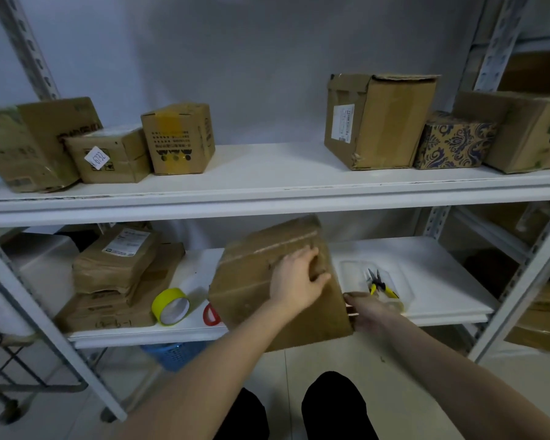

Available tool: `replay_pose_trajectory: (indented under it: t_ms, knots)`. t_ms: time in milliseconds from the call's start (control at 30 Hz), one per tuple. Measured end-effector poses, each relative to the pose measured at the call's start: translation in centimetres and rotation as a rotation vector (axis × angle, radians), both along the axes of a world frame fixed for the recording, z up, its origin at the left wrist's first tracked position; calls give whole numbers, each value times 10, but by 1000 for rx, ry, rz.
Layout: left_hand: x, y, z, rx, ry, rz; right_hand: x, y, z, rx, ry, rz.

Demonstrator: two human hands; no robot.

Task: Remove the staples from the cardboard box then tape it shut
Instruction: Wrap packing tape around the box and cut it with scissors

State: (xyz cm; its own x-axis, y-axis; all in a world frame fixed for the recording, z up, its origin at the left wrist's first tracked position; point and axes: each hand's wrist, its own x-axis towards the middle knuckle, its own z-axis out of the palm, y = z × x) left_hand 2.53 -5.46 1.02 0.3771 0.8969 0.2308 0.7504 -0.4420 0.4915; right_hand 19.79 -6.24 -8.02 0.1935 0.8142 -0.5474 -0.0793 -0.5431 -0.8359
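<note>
Holding what, those two hands?

Both hold the cardboard box (pixel 254 281). The left hand (pixel 294 285) lies on its top face, with fingers and thumb bent at the right edge. The right hand (pixel 367 312) grabs the low right corner. Its thumb points at the side of the box. Its other fingers are hidden and blurry.

Where is the box?

It is at the front of the lower shelf (pixel 442 271), near the middle. It is tipped, and its near end sticks out past the shelf edge. A shiny strip runs across its top.

What is beside it?

A yellow tape roll (pixel 170 306) is near it on the left, with its hole facing us. A red thing (pixel 211 315) peeks out just beside the box. I cannot tell what it is. On the right is a clear tray (pixel 394 274) with pliers (pixel 378 284) in it. The pliers have yellow and black handles. The right hand is just in front of the tray.

Anything else?

A stack of brown parcels (pixel 118 271) sits at the left end of the lower shelf. More boxes stand on the upper shelf (pixel 267 166), some left and some right. One patterned box (pixel 454 144) has blue swirls. A blue basket (pixel 172 354) is on the floor under the shelves.
</note>
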Motion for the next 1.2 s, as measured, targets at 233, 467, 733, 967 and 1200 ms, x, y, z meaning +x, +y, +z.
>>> replay_pose_trajectory:
  t_ms: [233,467,733,967,1200]
  knots:
    - [-9,3,-27,-156,106,-79,5,1,20,17,74,-83]
    - [-76,39,-41,-560,-339,709,13,5,11,95,-67,127]
    - [-82,35,-39,-459,-542,626,38,-7,11,415,-187,248]
    - [-89,32,-52,-579,-238,592,45,-22,12,470,-632,436]
    - [-97,28,-50,-768,-416,524,25,-20,11,357,-386,238]
